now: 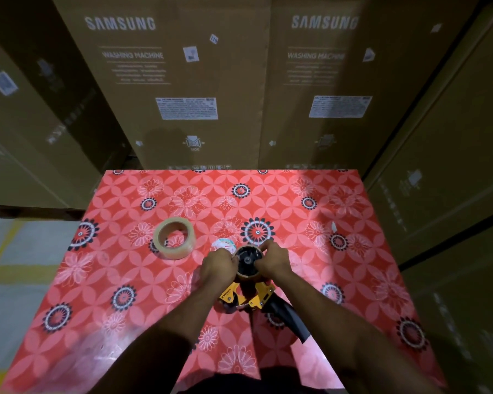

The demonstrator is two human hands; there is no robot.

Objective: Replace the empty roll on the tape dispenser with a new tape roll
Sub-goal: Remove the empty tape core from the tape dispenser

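both hands, left hand (221, 263) and right hand (272, 258), grasping empty roll (249, 276) on yellow tape dispenser (246, 298), new tape roll (174, 238) lying nearby on red tablecloth (353, 251)

both hands (221, 264) cover the empty roll (249, 277)'s sides; their grip on it seems unclear.

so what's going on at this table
A person is working on a yellow and black handheld tape dispenser lying on the red floral tablecloth. The left hand and right hand both grip the nearly bare brown cardboard core around the dispenser's black hub, apparently pulling it off. A full roll of clear tape lies flat on the cloth to the left, untouched. Tall brown cardboard boxes stand behind the table.
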